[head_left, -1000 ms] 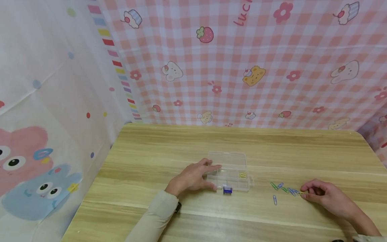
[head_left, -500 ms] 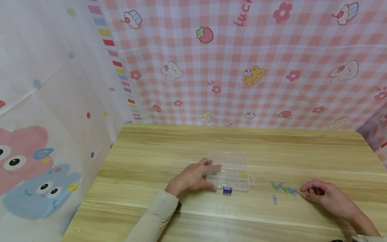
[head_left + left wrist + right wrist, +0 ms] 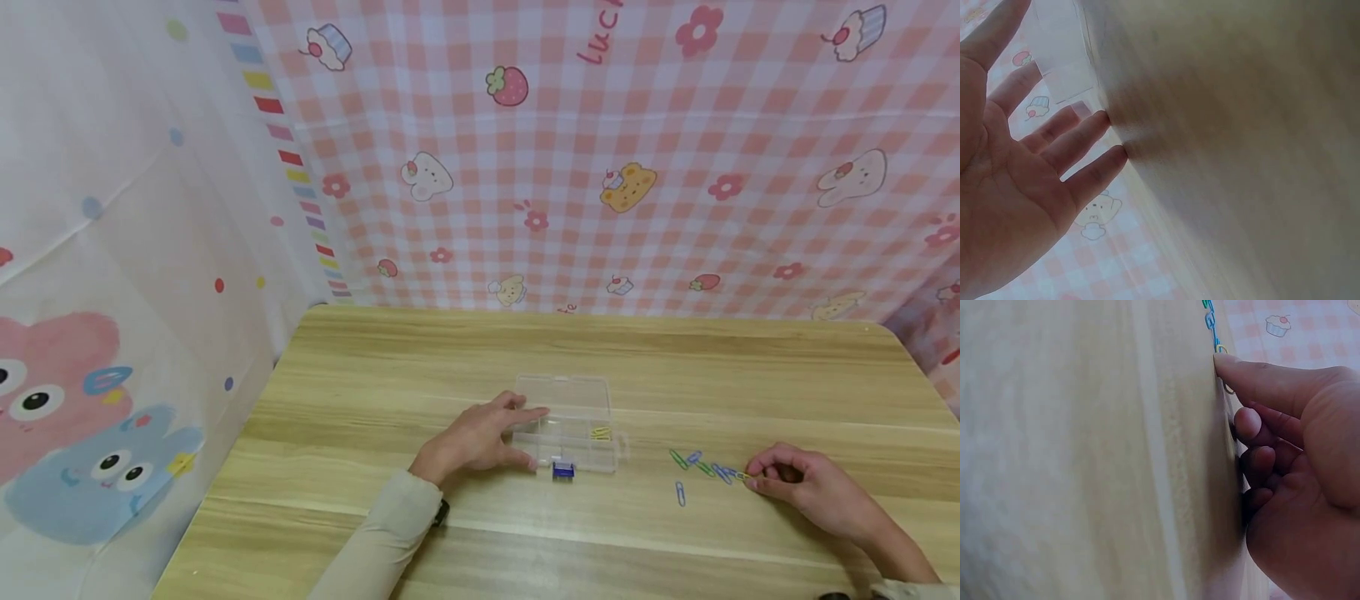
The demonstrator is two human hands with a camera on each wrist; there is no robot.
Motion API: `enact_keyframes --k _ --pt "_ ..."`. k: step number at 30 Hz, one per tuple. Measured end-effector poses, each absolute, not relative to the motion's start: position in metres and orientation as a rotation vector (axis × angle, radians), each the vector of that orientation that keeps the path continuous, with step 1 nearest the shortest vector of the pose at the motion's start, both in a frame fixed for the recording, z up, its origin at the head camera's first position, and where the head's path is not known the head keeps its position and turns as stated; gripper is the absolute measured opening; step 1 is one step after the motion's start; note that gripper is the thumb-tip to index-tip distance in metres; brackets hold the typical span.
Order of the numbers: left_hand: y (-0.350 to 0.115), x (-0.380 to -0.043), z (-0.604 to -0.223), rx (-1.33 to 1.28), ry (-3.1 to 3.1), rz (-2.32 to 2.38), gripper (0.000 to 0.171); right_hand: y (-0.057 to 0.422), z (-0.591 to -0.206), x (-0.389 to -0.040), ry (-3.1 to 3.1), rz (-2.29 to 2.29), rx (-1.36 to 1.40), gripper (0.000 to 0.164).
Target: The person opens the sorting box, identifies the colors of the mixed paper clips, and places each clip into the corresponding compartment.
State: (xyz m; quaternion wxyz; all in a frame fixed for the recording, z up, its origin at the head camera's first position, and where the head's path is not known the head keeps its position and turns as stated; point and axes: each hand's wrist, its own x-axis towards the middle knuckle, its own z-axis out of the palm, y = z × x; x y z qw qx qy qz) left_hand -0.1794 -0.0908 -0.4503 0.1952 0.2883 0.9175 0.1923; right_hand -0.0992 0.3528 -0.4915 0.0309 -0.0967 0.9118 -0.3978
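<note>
A clear plastic compartment box (image 3: 558,454) lies with its lid (image 3: 564,396) raised at the table's middle, with several yellow paper clips (image 3: 600,433) in one right-hand compartment. My left hand (image 3: 480,435) rests at the box's left side, fingers spread, thumb near its front edge; in the left wrist view its fingers (image 3: 1094,172) are extended and touch the tabletop. At the right, my right hand (image 3: 813,487) pinches a yellow paper clip (image 3: 1224,349) at the end of a cluster of blue paper clips (image 3: 720,473) and green paper clips (image 3: 703,468). The clip is partly hidden by the thumb.
A small dark blue object (image 3: 563,472) sits at the box's front edge. One blue paper clip (image 3: 680,493) lies apart, in front of the cluster. The wooden table (image 3: 420,358) meets a pink checked cloth (image 3: 465,233) behind.
Both hands stay almost in place. The whole head view has shifted very slightly; the box and paper clips lie as before.
</note>
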Motion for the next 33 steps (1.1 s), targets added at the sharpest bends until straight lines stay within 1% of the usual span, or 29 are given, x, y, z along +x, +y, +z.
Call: enact_keyframes --k 9,19,25,33 --pt "-0.091 -0.179 -0.449 0.809 2.565 0.541 0.076 0.353 -0.491 -0.102 2.785 -1.206 -0.327 0.008" --pt "-0.090 -0.178 -0.448 0.801 2.562 0.545 0.076 0.349 -0.475 -0.105 2.767 -1.235 -0.322 0.005" --pt "-0.090 -0.179 -0.448 0.812 2.567 0.549 0.076 0.337 -0.465 -0.112 2.768 -1.219 -0.350 0.004" --pt "-0.090 -0.179 -0.450 0.802 2.574 0.540 0.076 0.316 -0.453 -0.122 2.764 -1.256 -0.426 0.007"
